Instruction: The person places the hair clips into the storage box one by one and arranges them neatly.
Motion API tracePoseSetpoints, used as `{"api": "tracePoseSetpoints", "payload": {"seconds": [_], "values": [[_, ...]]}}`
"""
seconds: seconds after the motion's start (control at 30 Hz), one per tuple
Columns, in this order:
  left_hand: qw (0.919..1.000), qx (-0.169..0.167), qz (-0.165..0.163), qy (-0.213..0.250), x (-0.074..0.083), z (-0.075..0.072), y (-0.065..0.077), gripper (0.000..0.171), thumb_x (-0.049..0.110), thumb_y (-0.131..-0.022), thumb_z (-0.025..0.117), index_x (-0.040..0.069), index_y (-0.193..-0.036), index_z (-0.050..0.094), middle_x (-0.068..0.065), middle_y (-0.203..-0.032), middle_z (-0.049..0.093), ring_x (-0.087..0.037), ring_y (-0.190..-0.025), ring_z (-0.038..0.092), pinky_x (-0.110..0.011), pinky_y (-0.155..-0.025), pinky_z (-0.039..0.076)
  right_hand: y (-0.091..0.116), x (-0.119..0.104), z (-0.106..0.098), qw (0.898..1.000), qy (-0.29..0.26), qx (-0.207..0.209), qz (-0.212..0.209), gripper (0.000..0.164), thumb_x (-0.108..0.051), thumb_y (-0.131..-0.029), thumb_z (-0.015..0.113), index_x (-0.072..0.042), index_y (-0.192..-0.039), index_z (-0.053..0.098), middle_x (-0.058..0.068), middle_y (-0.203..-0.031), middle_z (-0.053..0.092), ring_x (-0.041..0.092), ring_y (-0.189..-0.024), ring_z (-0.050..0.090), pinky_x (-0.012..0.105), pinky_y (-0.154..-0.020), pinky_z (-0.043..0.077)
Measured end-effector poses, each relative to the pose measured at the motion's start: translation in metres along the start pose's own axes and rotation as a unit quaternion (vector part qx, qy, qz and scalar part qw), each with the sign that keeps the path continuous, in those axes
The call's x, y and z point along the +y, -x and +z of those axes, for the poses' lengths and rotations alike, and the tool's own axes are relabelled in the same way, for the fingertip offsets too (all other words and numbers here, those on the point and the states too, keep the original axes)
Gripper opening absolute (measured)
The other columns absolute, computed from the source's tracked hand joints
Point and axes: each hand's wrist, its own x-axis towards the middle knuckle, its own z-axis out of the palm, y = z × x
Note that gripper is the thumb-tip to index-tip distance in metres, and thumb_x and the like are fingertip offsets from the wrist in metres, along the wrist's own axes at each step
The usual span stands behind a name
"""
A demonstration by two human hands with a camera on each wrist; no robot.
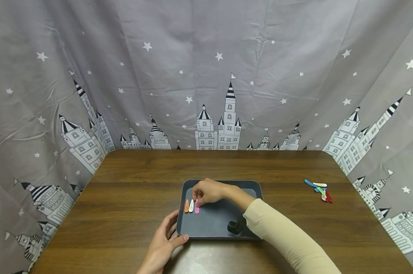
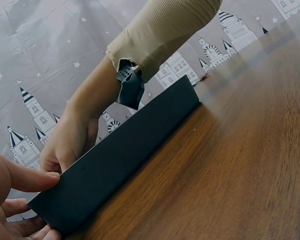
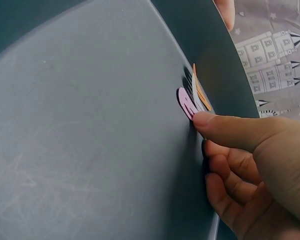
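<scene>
A dark grey tray (image 1: pixel 210 225) lies on the wooden table. My left hand (image 1: pixel 163 236) grips its near left corner, the thumb over the front rim and the fingers around the left side; the left wrist view shows this thumb (image 2: pixel 32 179) on the rim. Inside the tray, my right hand (image 1: pixel 209 191) pinches a pink snap hair clip (image 1: pixel 197 209) between thumb and fingers, low at the tray floor. Just left of it are a white hair clip (image 1: pixel 191 206) and an orange hair clip (image 1: pixel 186 206), side by side. In the right wrist view the pink clip (image 3: pixel 185 102) is partly behind the thumb.
On the table's right side lies a loose pile of hair clips, among them a blue clip (image 1: pixel 309 183), a green clip (image 1: pixel 321 191) and a red clip (image 1: pixel 328 196). A grey curtain (image 1: pixel 172 49) with printed castles hangs behind the table. A black wrist device (image 1: pixel 236 227) is on the right arm.
</scene>
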Motion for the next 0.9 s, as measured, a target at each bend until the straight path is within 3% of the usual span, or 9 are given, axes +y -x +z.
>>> {"api": "tracePoseSetpoints", "payload": {"seconds": [0.47, 0.9], "values": [[1.0000, -0.004, 0.004, 0.002, -0.001, -0.001, 0.000, 0.081, -0.011, -0.087, 0.073, -0.006, -0.156, 0.031, -0.032, -0.157, 0.036, -0.047, -0.145, 0.034, -0.055, -0.117, 0.032, 0.006, -0.001, -0.005, 1.000, 0.006, 0.000, 0.002, 0.012, -0.015, -0.092, 0.081, -0.012, -0.098, 0.071, -0.009, -0.074, 0.060, 0.003, -0.065, 0.052, 0.019, -0.058, 0.041], [1.0000, 0.001, 0.008, 0.001, 0.000, 0.000, 0.002, 0.081, -0.011, -0.086, 0.073, -0.005, -0.156, 0.033, -0.031, -0.156, 0.038, -0.047, -0.145, 0.035, -0.055, -0.117, 0.033, 0.026, 0.000, -0.019, 1.000, -0.006, 0.015, -0.019, 0.011, -0.008, -0.092, 0.078, -0.006, -0.101, 0.072, -0.007, -0.077, 0.064, 0.005, -0.067, 0.055, 0.019, -0.060, 0.045]]}}
